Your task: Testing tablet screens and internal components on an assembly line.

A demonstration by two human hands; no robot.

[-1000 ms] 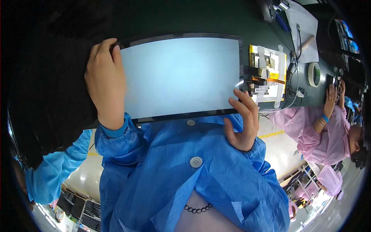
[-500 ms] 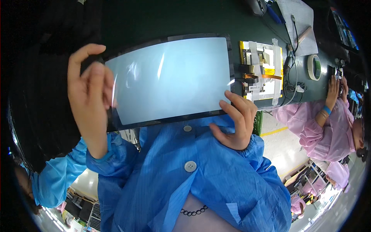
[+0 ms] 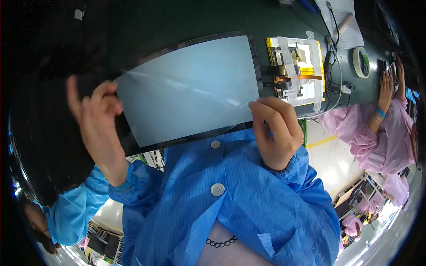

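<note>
A flat rectangular display panel (image 3: 191, 88) with a pale bright face and dark border lies tilted in front of me, its near edge by my blue coat. My right hand (image 3: 279, 128) is at its lower right corner, thumb and forefinger pinched together over the edge; what they grip is hidden. Beside the panel's left edge is my left hand (image 3: 100, 128), smeared by motion. One of its fingers points up and away, while others curl toward the border. Streaked reflections cross the panel's face.
Right of the panel, a taped circuit assembly (image 3: 297, 71) is joined to it by dark ribbon leads. Farther right are cables (image 3: 333, 88), a tape roll (image 3: 360, 63) and a paper sheet (image 3: 344, 26). A co-worker in pink (image 3: 368, 128) works at the right; a blue sleeve (image 3: 71, 217) shows left.
My right fingers have closed from a loose spread into a pinch at the corner. The left hand has shifted slightly left and down. The panel's reflections have changed, and its right side sits farther left.
</note>
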